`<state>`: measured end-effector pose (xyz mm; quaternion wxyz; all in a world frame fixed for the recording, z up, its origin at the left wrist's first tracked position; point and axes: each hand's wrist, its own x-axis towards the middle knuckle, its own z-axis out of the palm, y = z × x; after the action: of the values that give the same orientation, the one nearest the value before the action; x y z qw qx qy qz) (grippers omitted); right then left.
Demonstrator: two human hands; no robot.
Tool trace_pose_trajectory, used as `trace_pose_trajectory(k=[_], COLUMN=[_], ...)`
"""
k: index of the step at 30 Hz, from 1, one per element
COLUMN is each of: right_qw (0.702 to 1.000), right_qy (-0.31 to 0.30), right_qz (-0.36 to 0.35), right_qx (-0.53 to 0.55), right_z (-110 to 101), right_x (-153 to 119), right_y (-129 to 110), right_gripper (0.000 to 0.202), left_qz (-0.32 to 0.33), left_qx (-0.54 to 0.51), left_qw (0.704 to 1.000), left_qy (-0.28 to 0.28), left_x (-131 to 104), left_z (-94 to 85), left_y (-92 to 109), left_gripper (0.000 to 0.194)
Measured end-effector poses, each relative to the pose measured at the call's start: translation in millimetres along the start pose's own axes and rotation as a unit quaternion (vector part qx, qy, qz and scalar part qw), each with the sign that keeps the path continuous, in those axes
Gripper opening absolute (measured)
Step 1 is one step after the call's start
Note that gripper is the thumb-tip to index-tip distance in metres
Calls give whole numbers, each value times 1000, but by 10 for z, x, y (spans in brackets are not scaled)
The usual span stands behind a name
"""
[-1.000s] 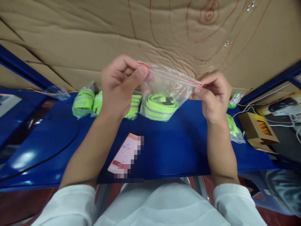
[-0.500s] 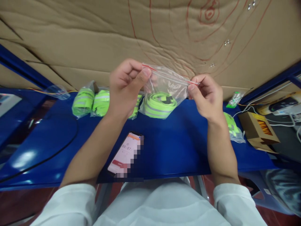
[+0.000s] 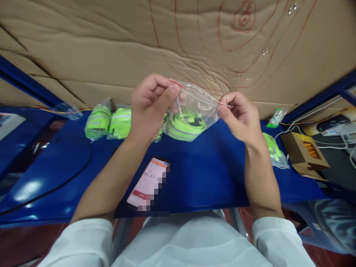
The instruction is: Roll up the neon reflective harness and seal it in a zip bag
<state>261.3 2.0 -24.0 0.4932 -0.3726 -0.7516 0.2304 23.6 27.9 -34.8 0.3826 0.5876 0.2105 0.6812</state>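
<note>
A clear zip bag [image 3: 207,97] with a red line along its top edge hangs between my hands. Inside it lies a coiled neon-yellow strap [image 3: 186,129] with grey reflective stripes. My left hand [image 3: 151,105] pinches the bag's upper left corner between thumb and fingers. At the upper right corner, my right hand [image 3: 240,115] grips the seal between thumb and forefinger. Behind my left hand stand several bagged yellow rolls [image 3: 98,122] in a row, partly hidden by that hand.
A phone [image 3: 147,181] showing a timer lies on the blue table [image 3: 200,174]. To the right are another bagged yellow roll [image 3: 274,150], an open cardboard box [image 3: 304,154] and white cables. A cardboard panel [image 3: 97,48] rises behind. A black cable [image 3: 55,189] crosses the left side.
My right hand has shifted slightly left and down, with the bag's right corner in its grip. The left hand stays nearly in place, still pinching the other corner.
</note>
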Motion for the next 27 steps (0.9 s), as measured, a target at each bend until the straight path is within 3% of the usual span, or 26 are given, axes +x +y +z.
trace_pose_trajectory(k=[8,13,21,27], right_qw=[999,999,996,992], right_qy=[8,-26,-25,-28], right_qz=[-28,-29,-47,-101], right_qx=[-16,-14,-65,-75], right_z=[0,4,12,20], right_x=[-16,-44,-50,-32], right_y=[-64,-132,-153,-115], right_gripper=[26,23,17,16], left_qz=[1,-6,5,-23], left_qx=[61,53,55,71], left_qw=[998,998,998,996], left_qy=[-14,-30,-40,-47], left_x=[-29,-56,-97,-143], left_z=[-3,13,51,121], left_y=[-20,-40,-51,23], left_gripper=[23,25,21,26])
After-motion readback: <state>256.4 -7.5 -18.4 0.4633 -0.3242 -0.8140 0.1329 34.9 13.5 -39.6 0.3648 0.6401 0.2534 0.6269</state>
